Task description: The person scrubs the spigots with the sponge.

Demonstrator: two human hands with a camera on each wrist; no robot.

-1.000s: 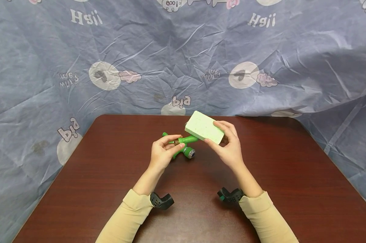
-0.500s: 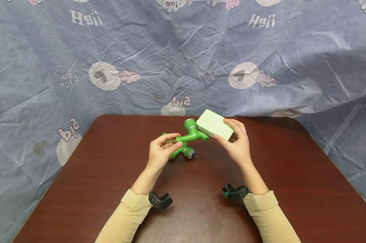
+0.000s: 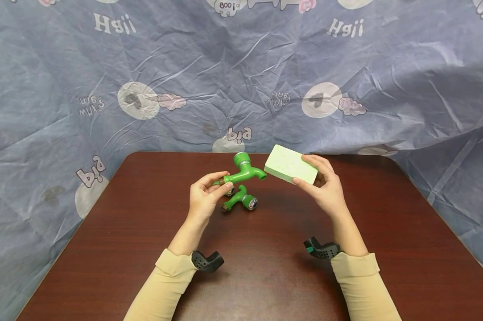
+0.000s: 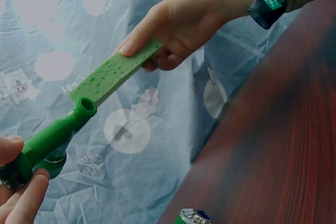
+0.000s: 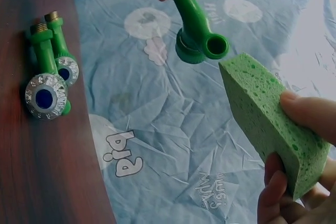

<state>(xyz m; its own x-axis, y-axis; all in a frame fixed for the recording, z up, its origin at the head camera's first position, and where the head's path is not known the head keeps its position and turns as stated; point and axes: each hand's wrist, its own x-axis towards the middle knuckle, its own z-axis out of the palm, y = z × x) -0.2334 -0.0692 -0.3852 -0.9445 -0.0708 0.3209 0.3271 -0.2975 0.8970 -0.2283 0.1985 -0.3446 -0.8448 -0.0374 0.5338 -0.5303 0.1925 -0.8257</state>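
Above the table, my left hand (image 3: 202, 196) pinches a green faucet (image 3: 245, 173) by its brown threaded inlet. The knob points up and the spout reaches to the right. My right hand (image 3: 325, 185) grips a light green sponge (image 3: 291, 164) at its right end, thumb on one side and fingers on the other. In the right wrist view the porous sponge (image 5: 278, 114) stands close to the open spout of the held faucet (image 5: 197, 24), with a small gap between them. The left wrist view shows the spout (image 4: 86, 107) overlapping the sponge's near end (image 4: 113, 77).
Two more green faucets lie on the dark red-brown table (image 3: 265, 267). One faucet (image 3: 241, 199) is plainly seen; the other (image 3: 230, 191) is partly behind my left hand. A blue printed cloth (image 3: 241, 89) hangs behind the table. Both wrists wear black devices (image 3: 207, 261).
The sponge has moved right, off the held faucet, whose knob and spout now show. My left hand has shifted left and slightly up with the faucet, uncovering more of the faucets below.
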